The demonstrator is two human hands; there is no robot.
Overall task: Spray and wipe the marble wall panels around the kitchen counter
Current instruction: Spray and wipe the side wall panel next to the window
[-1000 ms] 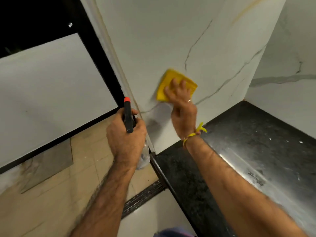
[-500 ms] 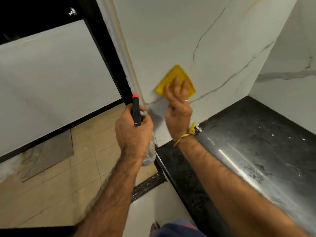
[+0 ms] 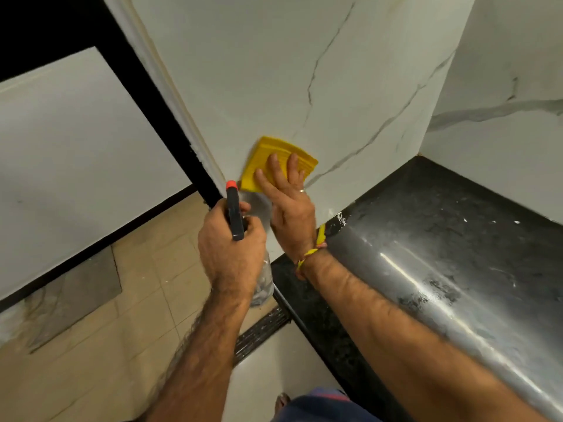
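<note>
Here, in the head view, your right hand (image 3: pixel 289 205) pressed the folded yellow cloth (image 3: pixel 275 161) flat-fingered against the white veined marble wall panel (image 3: pixel 274 71), just above the black polished desk (image 3: pixel 441 239); your left hand (image 3: pixel 233 254) gripped the clear black-headed spray bottle (image 3: pixel 235 214). Overlapping strokes down to the desk joint would have served best.

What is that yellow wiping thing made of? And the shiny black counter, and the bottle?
The yellow cloth looks like soft ribbed fabric, maybe microfibre: fine ridges show under the right hand. The black counter seems to be polished stone, speckled and gleaming with reflected light. The spray bottle in the left hand appears to be clear plastic, with a dark head and an orange nozzle.
</note>
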